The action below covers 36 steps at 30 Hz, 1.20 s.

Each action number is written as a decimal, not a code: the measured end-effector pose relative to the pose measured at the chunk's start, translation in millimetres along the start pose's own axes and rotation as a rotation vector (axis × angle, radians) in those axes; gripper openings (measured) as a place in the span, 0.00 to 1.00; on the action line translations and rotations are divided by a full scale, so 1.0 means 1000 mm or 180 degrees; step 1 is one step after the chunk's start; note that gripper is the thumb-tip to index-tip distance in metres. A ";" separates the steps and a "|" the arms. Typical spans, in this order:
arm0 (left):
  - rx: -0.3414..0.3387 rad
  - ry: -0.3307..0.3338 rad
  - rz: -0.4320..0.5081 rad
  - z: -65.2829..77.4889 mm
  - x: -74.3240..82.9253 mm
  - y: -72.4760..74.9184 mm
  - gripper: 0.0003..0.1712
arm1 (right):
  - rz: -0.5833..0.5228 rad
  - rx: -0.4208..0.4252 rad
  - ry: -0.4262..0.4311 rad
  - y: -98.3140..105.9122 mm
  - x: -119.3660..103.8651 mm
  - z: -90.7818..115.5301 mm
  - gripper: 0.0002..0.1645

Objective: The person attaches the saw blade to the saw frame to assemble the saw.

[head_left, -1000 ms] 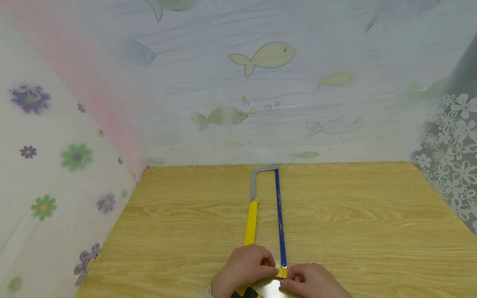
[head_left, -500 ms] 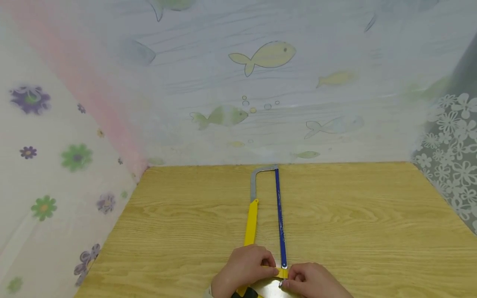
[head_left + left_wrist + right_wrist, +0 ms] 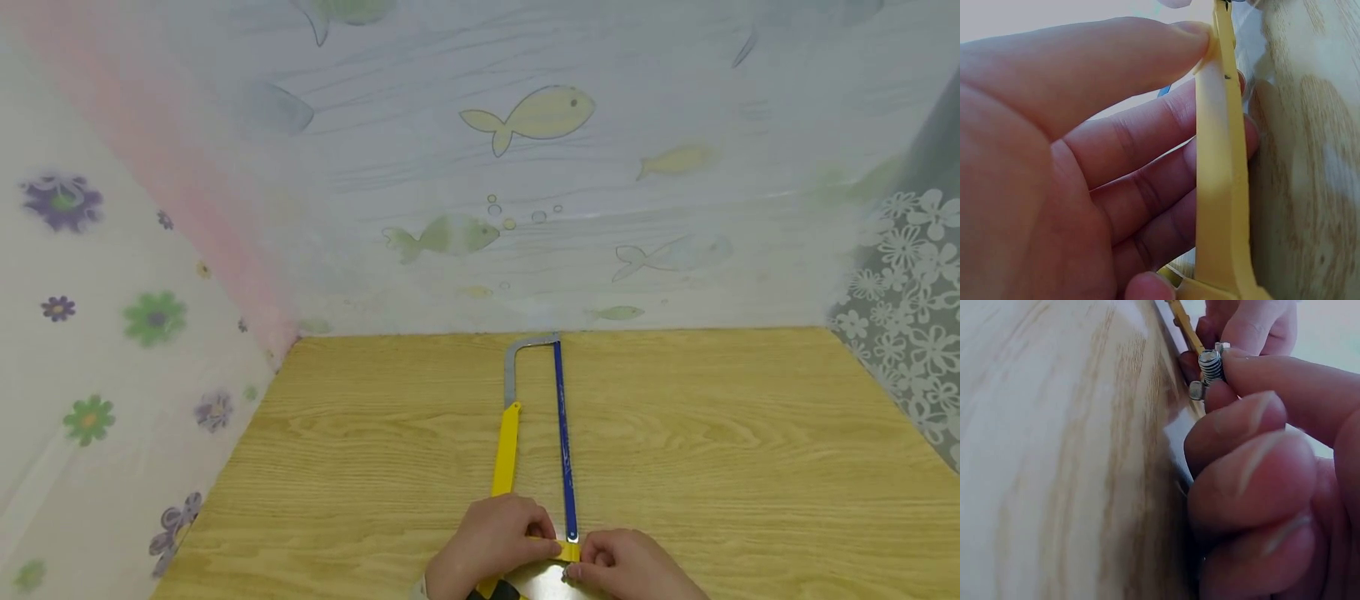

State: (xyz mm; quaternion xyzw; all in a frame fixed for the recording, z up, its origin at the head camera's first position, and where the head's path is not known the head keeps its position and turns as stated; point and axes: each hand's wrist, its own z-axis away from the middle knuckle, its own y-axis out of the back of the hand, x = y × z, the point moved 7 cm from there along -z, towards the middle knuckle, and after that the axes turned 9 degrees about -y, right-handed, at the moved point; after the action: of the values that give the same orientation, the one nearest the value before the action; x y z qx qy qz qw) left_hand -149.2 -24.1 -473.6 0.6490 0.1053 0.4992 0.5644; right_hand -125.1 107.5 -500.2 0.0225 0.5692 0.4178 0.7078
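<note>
A hacksaw lies on the wooden table in the head view, with a yellow and grey frame [image 3: 506,450] and a blue blade [image 3: 566,442] running along its right. My left hand [image 3: 498,537] grips the near yellow end of the frame. In the left wrist view its thumb presses one face of the yellow bar [image 3: 1213,169], and the fingers curl behind it. At the blade's near end, my right hand [image 3: 630,567] pinches a small metal wing nut [image 3: 1197,390] between thumb and forefinger. The threaded screw [image 3: 1211,366] pokes out through the nut.
A wall [image 3: 420,167] painted with fish stands along the table's back edge, close to the saw's far end. A flowered wall [image 3: 105,350] borders the left. Wooden tabletop [image 3: 712,433] stretches to both sides, with a bright reflection near the hands.
My right thumb and forefinger shift slightly at the wing nut, and a bit of metal now shows at the thumb tip. My left hand and the hacksaw stay in place.
</note>
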 end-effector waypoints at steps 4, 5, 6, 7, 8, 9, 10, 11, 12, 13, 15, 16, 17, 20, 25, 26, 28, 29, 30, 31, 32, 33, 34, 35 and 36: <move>0.0000 0.0002 -0.0019 0.000 0.000 -0.001 0.06 | -0.0014 -0.0026 0.0051 -0.001 -0.001 0.001 0.16; 0.0006 -0.0001 -0.0030 0.000 0.000 0.000 0.06 | -0.0010 -0.0026 0.0059 -0.001 -0.001 0.001 0.16; 0.0013 -0.0003 -0.0039 0.000 0.000 0.000 0.06 | -0.0004 -0.0031 0.0066 -0.001 -0.001 0.001 0.16; 0.0020 -0.0006 -0.0048 -0.001 0.000 0.000 0.06 | 0.0016 -0.0031 0.0080 -0.001 -0.002 0.001 0.16; 0.0025 -0.0008 -0.0050 0.000 0.000 0.000 0.06 | 0.0026 -0.0034 0.0087 -0.001 -0.002 0.001 0.16; 0.0030 -0.0010 -0.0055 0.000 0.000 0.001 0.06 | 0.0037 -0.0040 0.0099 -0.001 -0.002 0.001 0.16; 0.0035 -0.0016 -0.0058 0.000 0.001 0.001 0.06 | 0.0033 -0.0053 0.0095 -0.001 -0.001 0.000 0.16; 0.0035 -0.0018 -0.0052 0.000 0.001 0.001 0.06 | 0.0043 -0.0058 0.0092 -0.002 -0.001 0.000 0.16; 0.0037 -0.0018 -0.0046 0.000 0.001 0.001 0.06 | 0.0053 -0.0066 0.0079 -0.003 -0.001 0.000 0.16; 0.0041 -0.0022 -0.0043 0.000 0.001 0.001 0.06 | 0.0072 -0.0068 0.0066 -0.003 0.000 0.001 0.16; 0.0040 -0.0023 -0.0031 0.001 0.001 0.001 0.06 | 0.0082 -0.0096 -0.0003 -0.004 0.000 0.001 0.16; 0.0037 -0.0022 -0.0026 0.001 0.001 0.000 0.06 | 0.0097 -0.0101 -0.0034 -0.004 0.000 0.001 0.16; 0.0034 -0.0017 -0.0016 0.001 0.001 0.000 0.06 | 0.0122 -0.0097 -0.0059 -0.004 -0.001 0.002 0.16; 0.0048 -0.0028 -0.0026 0.000 0.000 0.001 0.06 | 0.0217 -0.0055 -0.0096 -0.004 -0.002 0.003 0.17; 0.0063 -0.0055 -0.0073 0.000 0.000 0.001 0.06 | 0.0392 0.0090 -0.0062 -0.004 -0.004 0.004 0.19; 0.0054 -0.0052 -0.0073 0.000 0.000 0.000 0.06 | 0.0392 0.0091 -0.0075 -0.004 -0.004 0.004 0.19; 0.0032 -0.0044 -0.0062 0.000 0.000 0.000 0.06 | 0.0387 0.0085 -0.0058 -0.004 -0.004 0.004 0.19; 0.0028 -0.0039 -0.0057 0.000 0.000 -0.001 0.07 | 0.0381 0.0073 -0.0054 -0.005 -0.004 0.004 0.19; 0.0025 -0.0033 -0.0047 0.000 -0.001 -0.001 0.07 | 0.0369 0.0054 -0.0041 -0.005 -0.004 0.004 0.18; 0.0030 -0.0034 -0.0049 0.000 -0.001 -0.001 0.07 | 0.0365 0.0047 -0.0006 -0.004 -0.005 0.004 0.17; 0.0039 -0.0038 -0.0056 0.000 -0.001 0.000 0.07 | 0.0357 0.0039 0.0026 -0.004 -0.005 0.004 0.17; 0.0051 -0.0043 -0.0064 0.000 0.000 0.000 0.07 | 0.0348 0.0033 0.0063 -0.004 -0.006 0.004 0.16; 0.0067 -0.0052 -0.0070 0.000 0.000 0.001 0.07 | 0.0331 0.0027 0.0098 -0.003 -0.006 0.004 0.16; 0.0082 -0.0064 -0.0084 0.000 0.000 0.001 0.07 | 0.0317 0.0018 0.0108 -0.003 -0.006 0.004 0.15; 0.0092 -0.0076 -0.0090 0.000 0.000 0.001 0.07 | 0.0300 0.0008 0.0123 -0.003 -0.006 0.004 0.15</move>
State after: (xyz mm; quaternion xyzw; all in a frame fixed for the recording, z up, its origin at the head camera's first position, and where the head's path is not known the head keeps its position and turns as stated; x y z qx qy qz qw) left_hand -149.6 -24.6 -472.3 0.6614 0.1149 0.4818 0.5632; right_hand -120.1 103.6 -496.0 0.0420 0.5816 0.4503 0.6762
